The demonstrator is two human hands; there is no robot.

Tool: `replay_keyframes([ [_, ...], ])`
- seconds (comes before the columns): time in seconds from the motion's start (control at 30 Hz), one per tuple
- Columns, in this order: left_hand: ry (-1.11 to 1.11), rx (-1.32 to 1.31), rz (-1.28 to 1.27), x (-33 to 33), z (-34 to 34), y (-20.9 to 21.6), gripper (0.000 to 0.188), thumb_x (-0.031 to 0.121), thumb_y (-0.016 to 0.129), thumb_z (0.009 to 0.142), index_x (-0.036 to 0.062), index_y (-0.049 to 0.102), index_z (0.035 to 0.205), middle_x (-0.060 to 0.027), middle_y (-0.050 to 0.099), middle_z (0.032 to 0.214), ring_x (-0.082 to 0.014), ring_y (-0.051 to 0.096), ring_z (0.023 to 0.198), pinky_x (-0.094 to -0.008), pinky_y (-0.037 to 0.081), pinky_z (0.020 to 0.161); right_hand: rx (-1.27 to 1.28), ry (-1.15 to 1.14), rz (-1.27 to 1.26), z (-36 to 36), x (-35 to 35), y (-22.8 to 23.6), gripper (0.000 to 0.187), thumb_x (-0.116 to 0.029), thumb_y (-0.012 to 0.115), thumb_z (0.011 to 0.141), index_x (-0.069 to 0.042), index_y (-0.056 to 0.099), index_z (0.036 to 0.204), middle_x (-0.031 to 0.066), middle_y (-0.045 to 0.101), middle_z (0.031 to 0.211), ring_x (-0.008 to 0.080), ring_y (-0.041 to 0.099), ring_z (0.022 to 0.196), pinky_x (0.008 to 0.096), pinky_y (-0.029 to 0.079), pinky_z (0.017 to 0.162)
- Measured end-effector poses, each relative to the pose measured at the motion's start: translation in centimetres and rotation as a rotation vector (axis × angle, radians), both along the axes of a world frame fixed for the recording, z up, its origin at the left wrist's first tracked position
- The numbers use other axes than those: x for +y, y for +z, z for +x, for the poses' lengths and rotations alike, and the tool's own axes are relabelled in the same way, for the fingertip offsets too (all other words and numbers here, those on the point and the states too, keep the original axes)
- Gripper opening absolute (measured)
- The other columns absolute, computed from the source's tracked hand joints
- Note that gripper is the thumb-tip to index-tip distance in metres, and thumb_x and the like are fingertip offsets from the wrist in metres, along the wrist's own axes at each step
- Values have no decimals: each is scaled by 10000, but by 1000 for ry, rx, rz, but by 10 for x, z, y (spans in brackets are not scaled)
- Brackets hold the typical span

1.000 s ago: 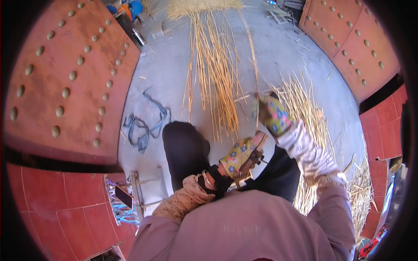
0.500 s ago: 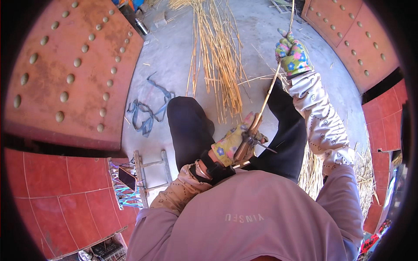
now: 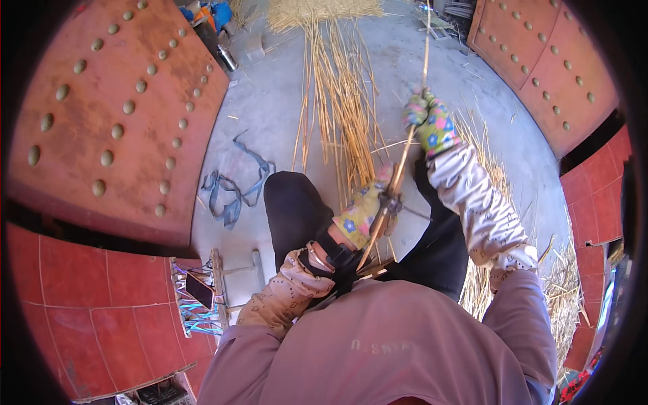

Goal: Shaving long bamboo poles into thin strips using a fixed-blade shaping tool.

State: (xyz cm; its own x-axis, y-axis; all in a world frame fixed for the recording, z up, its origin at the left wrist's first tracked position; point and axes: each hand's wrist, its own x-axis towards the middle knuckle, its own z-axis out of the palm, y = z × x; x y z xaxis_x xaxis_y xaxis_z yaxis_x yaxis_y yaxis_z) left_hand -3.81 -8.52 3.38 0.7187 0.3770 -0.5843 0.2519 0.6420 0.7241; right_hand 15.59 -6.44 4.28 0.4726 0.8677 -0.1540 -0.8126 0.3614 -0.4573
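Observation:
My right hand [image 3: 434, 123], in a flowered glove, is closed around a long pale reed stalk [image 3: 426, 54] in front of me. The stalk slants down from there to my left hand [image 3: 359, 210]. That hand, also in a flowered glove, grips a brown wooden tool [image 3: 382, 217] with a thin dark metal spike sticking out sideways. The stalk meets the tool, and a narrow length shows on its near side, by my lap. The fingers around the tool are partly hidden, and the exact contact between stalk and tool is unclear.
Loose reeds [image 3: 347, 111] lie on the grey floor beyond my knees, with a paler bundle [image 3: 324, 12] farther off. A blue-grey strip [image 3: 233, 196] curls at left. Studded red doors [image 3: 128, 108] stand on both sides. A phone [image 3: 200, 290] rests on a strapped stool. Straw lies at right.
My right hand has come nearer and a little left along the stalk's line. My left hand still holds the tool, and the stalk now shows on the tool's near side.

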Motion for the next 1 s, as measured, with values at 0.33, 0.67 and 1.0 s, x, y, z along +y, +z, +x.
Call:
replay_keyframes([
  [0.33, 412, -223, 222, 47, 36, -14, 476, 605, 524, 807, 133, 540, 742, 11, 501, 592, -107, 477, 439, -255, 381, 388, -667, 235, 268, 11, -3, -39, 424, -296, 494, 914, -55, 446, 1260, 108, 503, 1192, 203, 507, 1078, 376, 386, 953],
  [0.67, 767, -383, 147, 68, 79, -45, 472, 557, 547, 823, 88, 575, 781, -3, 516, 636, -111, 494, 618, -253, 403, 591, -528, 283, -323, -65, -99, -94, 261, -288, 555, 881, -62, 548, 1013, 25, 557, 694, 118, 535, 543, 229, 417, 461],
  [1.0, 957, -573, -46, 154, 34, -60, 326, 360, 366, 964, 75, 502, 1045, -26, 509, 909, -132, 519, 759, -259, 460, 697, -156, 965, -442, -1, -293, -106, 177, -115, 560, 856, -3, 601, 987, 14, 495, 572, 96, 438, 430, 245, 315, 359],
])
